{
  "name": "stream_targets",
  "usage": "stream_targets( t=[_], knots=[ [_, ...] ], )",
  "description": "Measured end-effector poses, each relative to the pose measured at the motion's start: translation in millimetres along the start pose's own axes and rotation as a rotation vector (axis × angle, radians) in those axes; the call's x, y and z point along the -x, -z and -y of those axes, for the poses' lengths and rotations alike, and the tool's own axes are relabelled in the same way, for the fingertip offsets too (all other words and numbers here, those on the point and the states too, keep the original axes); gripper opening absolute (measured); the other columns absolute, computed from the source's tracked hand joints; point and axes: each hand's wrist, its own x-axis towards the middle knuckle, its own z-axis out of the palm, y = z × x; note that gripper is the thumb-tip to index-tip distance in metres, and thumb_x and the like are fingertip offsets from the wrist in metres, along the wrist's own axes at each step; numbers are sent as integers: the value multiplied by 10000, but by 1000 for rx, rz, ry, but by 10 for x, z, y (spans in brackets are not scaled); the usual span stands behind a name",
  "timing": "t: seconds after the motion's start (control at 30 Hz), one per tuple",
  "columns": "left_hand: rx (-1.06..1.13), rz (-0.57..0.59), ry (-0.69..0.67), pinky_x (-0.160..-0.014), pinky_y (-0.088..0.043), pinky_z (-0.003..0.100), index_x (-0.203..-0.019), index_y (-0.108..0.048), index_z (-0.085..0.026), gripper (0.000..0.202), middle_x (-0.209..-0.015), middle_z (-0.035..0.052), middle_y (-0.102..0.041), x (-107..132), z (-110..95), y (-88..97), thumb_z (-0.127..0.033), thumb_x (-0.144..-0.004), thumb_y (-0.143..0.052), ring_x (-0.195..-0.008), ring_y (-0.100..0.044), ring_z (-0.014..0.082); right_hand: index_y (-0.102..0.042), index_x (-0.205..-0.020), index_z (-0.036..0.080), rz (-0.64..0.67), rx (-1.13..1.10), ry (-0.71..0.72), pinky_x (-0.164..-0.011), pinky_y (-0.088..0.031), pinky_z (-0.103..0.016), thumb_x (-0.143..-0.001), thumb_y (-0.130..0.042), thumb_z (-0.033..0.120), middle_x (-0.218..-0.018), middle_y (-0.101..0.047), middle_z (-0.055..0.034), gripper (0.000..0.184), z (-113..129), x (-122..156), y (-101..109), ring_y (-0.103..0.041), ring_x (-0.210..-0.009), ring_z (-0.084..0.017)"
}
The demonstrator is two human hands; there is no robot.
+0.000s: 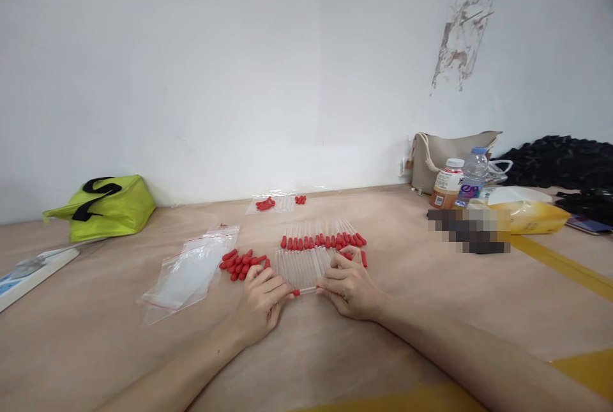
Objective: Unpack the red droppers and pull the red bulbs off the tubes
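My left hand [262,300] and my right hand [348,284] meet over a clear glass dropper tube [306,290] with a red tip, each hand pinching one end of it. Just beyond lies a bundle of bare clear tubes [301,265]. Behind that a row of tubes fitted with red rubber bulbs [323,241] lies side by side. A loose heap of red bulbs [241,263] sits to the left of my left hand.
Clear zip bags [189,274] lie to the left, a further bag with red bulbs [271,204] by the wall. A green bag [103,207] sits far left. Two bottles [457,183], a beige bag [447,153] and a yellow packet [531,215] stand at right.
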Motion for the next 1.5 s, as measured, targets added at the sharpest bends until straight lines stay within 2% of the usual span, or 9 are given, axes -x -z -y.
stream_targets(
  t=[0.3, 0.47, 0.53, 0.6, 0.83, 1.0, 1.23, 1.4, 1.5],
  knots=[
    [53, -47, 64, -627, -338, 304, -764, -596, -185, 170, -639, 13, -574, 69, 56, -7, -187, -844, -446, -632, -467, 138, -635, -746, 236, -54, -37, -81, -815, -196, -357, -832, -478, 295, -577, -569, 28, 187, -56, 37, 18, -427, -690, -127],
    [178, -130, 98, -696, -444, 245, -1014, -575, -195, 220, -883, 47, -580, 107, 79, -59, -153, -854, -432, -804, -545, 128, -651, -812, 240, -123, 35, -389, -756, -227, -310, -860, -427, 281, -689, -626, -1, 233, -214, 8, 69, -485, -711, -126],
    [132, -179, 180, -720, -458, 248, -1093, -550, -200, 276, -934, 56, -552, 82, 99, -38, -163, -858, -410, -846, -547, 134, -655, -850, 250, -131, 87, -509, -728, -231, -297, -854, -424, 246, -742, -648, -3, 231, -261, 2, 91, -517, -732, -128],
    [63, -201, 288, -712, -466, 265, -1119, -545, -210, 299, -937, 59, -535, 46, 156, 31, -204, -861, -397, -843, -547, 145, -662, -847, 256, -121, 132, -561, -711, -230, -293, -833, -443, 227, -761, -662, -2, 221, -283, 13, 96, -534, -729, -131],
    [-51, -198, 675, -599, -435, 259, -1071, -539, -227, 324, -871, 4, -574, 47, 678, 385, -376, -789, -480, -702, -531, 148, -676, -761, 240, -121, 265, -468, -712, -214, -310, -804, -473, 210, -641, -641, -8, 209, -222, 57, 26, -506, -690, -133],
    [-49, -159, 843, -539, -400, 266, -967, -542, -211, 335, -847, 13, -618, 174, 1017, 374, -440, -723, -523, -668, -513, 168, -658, -757, 231, -29, 262, -453, -702, -211, -320, -779, -503, 259, -647, -614, -8, 159, -155, 44, 20, -472, -685, -140],
    [-3, -143, 923, -568, -404, 251, -860, -567, -212, 320, -830, 14, -647, 213, 1064, 294, -484, -701, -513, -648, -530, 153, -648, -814, 212, 7, 209, -447, -743, -222, -328, -780, -503, 458, -732, -610, -34, 288, -119, 39, -12, -480, -745, -157],
    [-28, -98, 918, -563, -396, 242, -770, -567, -212, 307, -786, -10, -642, 216, 1037, 279, -504, -709, -497, -622, -529, 151, -650, -768, 221, -120, 181, -570, -703, -223, -297, -832, -451, 416, -710, -614, -15, 286, -220, 19, -1, -501, -708, -129],
    [-27, -88, 923, -571, -397, 239, -790, -563, -215, 298, -794, -16, -637, 218, 1022, 280, -495, -713, -497, -620, -524, 146, -649, -747, 237, -114, 181, -677, -681, -225, -290, -833, -444, 393, -731, -625, -1, 272, -342, 14, 41, -526, -717, -129]
  ],
)
